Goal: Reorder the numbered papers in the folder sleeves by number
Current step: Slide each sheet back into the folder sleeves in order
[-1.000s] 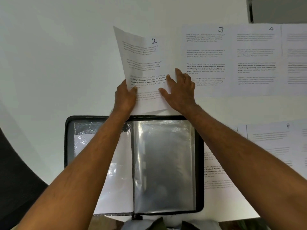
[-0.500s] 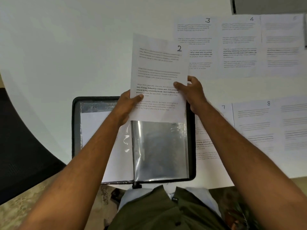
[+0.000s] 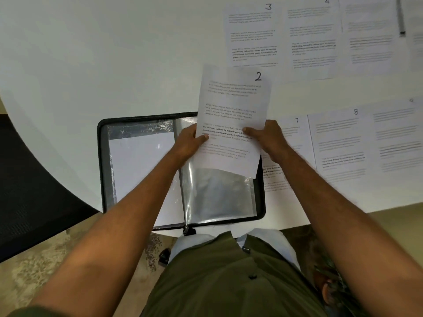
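Clear folder sleeve (image 3: 219, 195) empty; left hand (image 3: 188, 143) and right hand (image 3: 267, 136) pinch paper 2 (image 3: 231, 106)

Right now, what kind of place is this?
Probably an office or study desk: a white table with numbered printed pages laid out, such as page 3, an open display folder, and a black mesh chair beside it.

Round white table (image 3: 91, 53). Lying on it: open black zip-edged display folder with clear plastic sleeves (image 3: 104, 170) at near edge; beyond and to the right, white printed sheets laid flat in two rows, far row numbered 3 (image 3: 251, 35) and 4 (image 3: 313, 37), near row numbered 7 (image 3: 295, 133) and 8 (image 3: 338, 145), further sheets to the right with numbers unreadable.
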`<state>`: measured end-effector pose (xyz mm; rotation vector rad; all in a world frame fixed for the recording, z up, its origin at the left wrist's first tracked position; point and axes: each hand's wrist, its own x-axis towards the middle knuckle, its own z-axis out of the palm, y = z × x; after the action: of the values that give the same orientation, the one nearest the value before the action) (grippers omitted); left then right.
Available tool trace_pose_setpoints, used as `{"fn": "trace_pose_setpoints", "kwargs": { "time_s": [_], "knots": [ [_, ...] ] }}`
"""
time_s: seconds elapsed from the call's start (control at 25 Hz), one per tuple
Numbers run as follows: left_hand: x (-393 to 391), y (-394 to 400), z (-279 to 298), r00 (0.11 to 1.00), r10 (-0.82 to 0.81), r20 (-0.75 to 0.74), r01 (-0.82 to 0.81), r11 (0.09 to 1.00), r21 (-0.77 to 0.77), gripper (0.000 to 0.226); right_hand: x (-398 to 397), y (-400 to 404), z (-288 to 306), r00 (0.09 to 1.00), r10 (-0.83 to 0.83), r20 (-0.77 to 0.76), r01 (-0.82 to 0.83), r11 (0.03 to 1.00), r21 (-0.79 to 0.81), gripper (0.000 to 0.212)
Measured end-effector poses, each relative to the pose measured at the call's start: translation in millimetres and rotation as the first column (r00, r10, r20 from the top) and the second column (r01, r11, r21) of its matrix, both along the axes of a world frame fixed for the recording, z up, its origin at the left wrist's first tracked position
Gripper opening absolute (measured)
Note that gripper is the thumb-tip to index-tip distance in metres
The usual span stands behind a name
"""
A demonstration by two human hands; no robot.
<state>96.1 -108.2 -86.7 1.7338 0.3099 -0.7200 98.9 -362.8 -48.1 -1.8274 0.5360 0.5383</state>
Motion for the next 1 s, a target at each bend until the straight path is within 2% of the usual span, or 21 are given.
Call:
{"fn": "trace_pose_setpoints", "kwargs": {
  "time_s": [0.08, 0.16, 0.32, 0.36, 0.44, 0.56, 0.76, 1.0],
  "knots": [
    [4, -3, -9, 0.954, -0.218, 0.207, 0.152, 0.943, 0.295, 0.034, -13, -7, -1, 0.998, -0.047, 0.037, 0.050, 0.992, -0.111, 0.041],
    [9, 0, -20, 0.843, -0.425, 0.330, 0.169, 0.792, 0.587, 0.038, -24, -15, -1, 0.989, -0.124, 0.082, 0.134, 0.983, -0.123, 0.042],
    [2, 5, -33, 0.723, -0.651, 0.229, 0.172, 0.492, 0.854, 0.048, -41, -29, -2, 0.972, -0.199, 0.123, 0.214, 0.969, -0.126, 0.045],
    [-3, 5, -37, 0.700, -0.682, 0.211, 0.166, 0.443, 0.881, 0.054, -42, -31, -1, 0.968, -0.215, 0.130, 0.231, 0.964, -0.128, 0.044],
    [-11, 1, -40, 0.693, -0.690, 0.210, 0.131, 0.407, 0.904, 0.060, -44, -33, 0, 0.960, -0.237, 0.147, 0.256, 0.959, -0.125, 0.044],
    [-13, -9, -36, 0.722, -0.660, 0.207, 0.105, 0.400, 0.910, 0.064, -44, -33, 2, 0.947, -0.276, 0.166, 0.297, 0.948, -0.119, 0.040],
    [-2, -15, -28, 0.755, -0.648, 0.105, 0.220, 0.401, 0.889, 0.072, -37, -33, 5, 0.928, -0.309, 0.206, 0.339, 0.932, -0.127, 0.037],
    [2, -15, -28, 0.740, -0.671, 0.053, 0.262, 0.361, 0.895, 0.053, -24, -31, 10, 0.911, -0.343, 0.230, 0.373, 0.922, -0.103, 0.033]
  ]
}}
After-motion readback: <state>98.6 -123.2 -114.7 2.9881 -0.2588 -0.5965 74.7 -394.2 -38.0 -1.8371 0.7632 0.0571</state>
